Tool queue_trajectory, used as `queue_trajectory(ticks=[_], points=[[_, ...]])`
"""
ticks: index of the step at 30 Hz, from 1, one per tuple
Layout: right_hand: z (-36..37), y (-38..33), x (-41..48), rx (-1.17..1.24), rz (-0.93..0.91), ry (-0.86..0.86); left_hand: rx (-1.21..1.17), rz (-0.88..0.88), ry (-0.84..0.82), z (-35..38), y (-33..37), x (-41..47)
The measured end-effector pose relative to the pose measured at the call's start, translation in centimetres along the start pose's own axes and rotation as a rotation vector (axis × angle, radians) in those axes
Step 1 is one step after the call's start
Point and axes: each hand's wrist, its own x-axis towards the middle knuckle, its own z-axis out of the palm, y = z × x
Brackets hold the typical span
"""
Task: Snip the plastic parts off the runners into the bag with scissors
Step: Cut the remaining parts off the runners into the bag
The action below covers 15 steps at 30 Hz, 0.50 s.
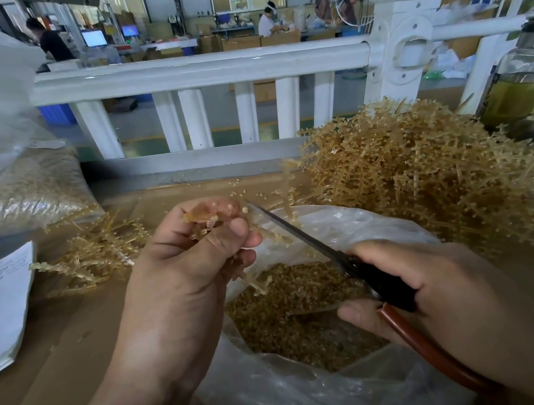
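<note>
Runner (214, 218): pale amber, translucent, a branched stem with small nubs; bunched in the fingers of the left hand (191, 254); one end pokes down below the hand, over the bag's mouth.
Scissors (299, 235): long dark blades, black and red-brown handles; gripped by the right hand (434, 283); blades close together, slanting up and left over the bag; tip just beside the runner.
Bag (281, 397): clear crinkled plastic; on the worktop, mouth open upward.
Parts (291, 312): small tan bits; heaped inside the bag.
Big pile of runners (422, 171): tangled, tan; on the worktop behind and right of the bag.
Small heap of runners (98, 254): loose; left of the left hand.
</note>
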Motion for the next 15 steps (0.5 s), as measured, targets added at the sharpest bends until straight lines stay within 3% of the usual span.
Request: queue_trajectory(ticks=[15], points=[[-0.18, 0.17, 0.01, -0.138, 0.007, 0.004, -0.088, -0.04, -0.039, 0.59, 0.27, -0.24]])
